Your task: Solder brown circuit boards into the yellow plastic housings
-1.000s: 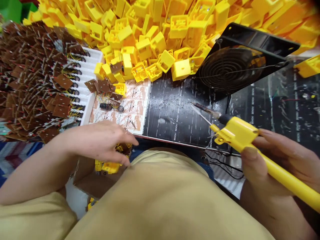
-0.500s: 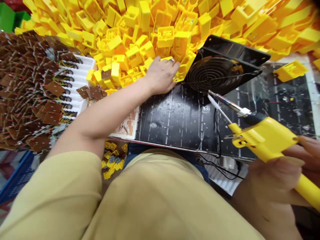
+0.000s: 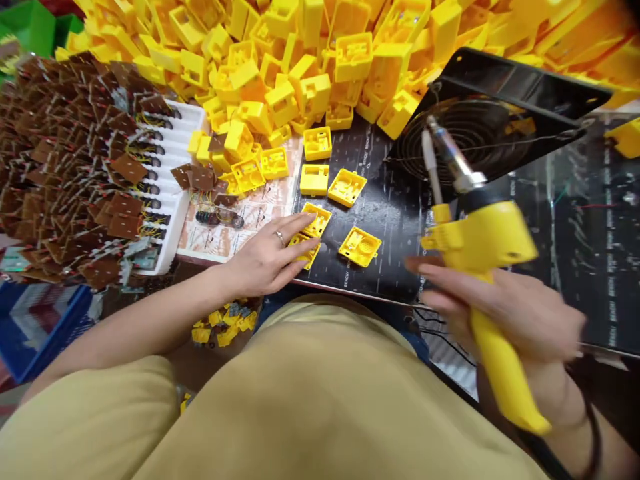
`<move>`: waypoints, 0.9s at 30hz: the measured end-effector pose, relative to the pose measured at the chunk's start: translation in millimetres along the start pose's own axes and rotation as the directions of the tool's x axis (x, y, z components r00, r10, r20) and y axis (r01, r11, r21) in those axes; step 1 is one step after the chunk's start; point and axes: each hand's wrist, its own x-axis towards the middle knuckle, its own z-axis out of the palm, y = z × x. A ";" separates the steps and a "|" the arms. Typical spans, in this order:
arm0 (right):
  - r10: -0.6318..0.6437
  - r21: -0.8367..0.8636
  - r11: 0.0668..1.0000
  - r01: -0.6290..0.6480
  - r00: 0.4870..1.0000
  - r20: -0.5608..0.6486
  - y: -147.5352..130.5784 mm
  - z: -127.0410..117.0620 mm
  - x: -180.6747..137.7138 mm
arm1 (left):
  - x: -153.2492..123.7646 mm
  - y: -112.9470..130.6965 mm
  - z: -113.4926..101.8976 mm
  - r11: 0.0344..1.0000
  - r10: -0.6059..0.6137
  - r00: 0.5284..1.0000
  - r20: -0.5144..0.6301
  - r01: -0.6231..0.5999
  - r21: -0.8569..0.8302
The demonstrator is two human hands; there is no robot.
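My left hand point(image 3: 270, 257) lies flat on the front edge of the black mat point(image 3: 385, 267), fingers stretched over two small yellow plastic housings point(image 3: 315, 220). More loose housings point(image 3: 360, 245) lie just to its right and farther back. My right hand point(image 3: 500, 307) is wrapped round the handle of a yellow soldering gun point(image 3: 480, 267). The gun's metal tip point(image 3: 440, 143) points up and away, in front of the fan.
A big heap of yellow housings point(image 3: 310, 60) fills the back. Brown circuit boards with wires point(image 3: 75, 160) pile up at the left over a white tray point(image 3: 175, 200). A black fan point(image 3: 490, 120) leans at the right. A green bin point(image 3: 30, 27) sits far left.
My left hand came back from the yellow heap to the mat's front edge, and several housings now lie on the mat. My right hand swung the soldering gun upright.
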 end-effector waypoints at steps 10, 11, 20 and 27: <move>-0.169 -0.066 0.983 0.171 0.985 0.040 -1.6 59.4 29.2 | 36.2 10.8 -3.3 0.901 -0.413 0.910 0.039 0.401 0.168; -0.150 -0.060 0.987 0.152 0.988 0.039 -2.1 59.6 26.5 | 41.1 11.8 -1.6 0.912 -0.393 0.916 0.080 0.377 0.163; -0.076 0.067 0.995 0.070 0.993 0.092 8.2 39.7 9.3 | 40.6 7.1 -11.0 0.968 0.019 0.972 0.235 0.041 -0.248; -0.144 0.147 0.981 0.127 0.983 0.115 9.5 39.3 15.8 | 4.2 6.3 -30.0 0.989 -0.145 0.952 0.270 0.141 0.036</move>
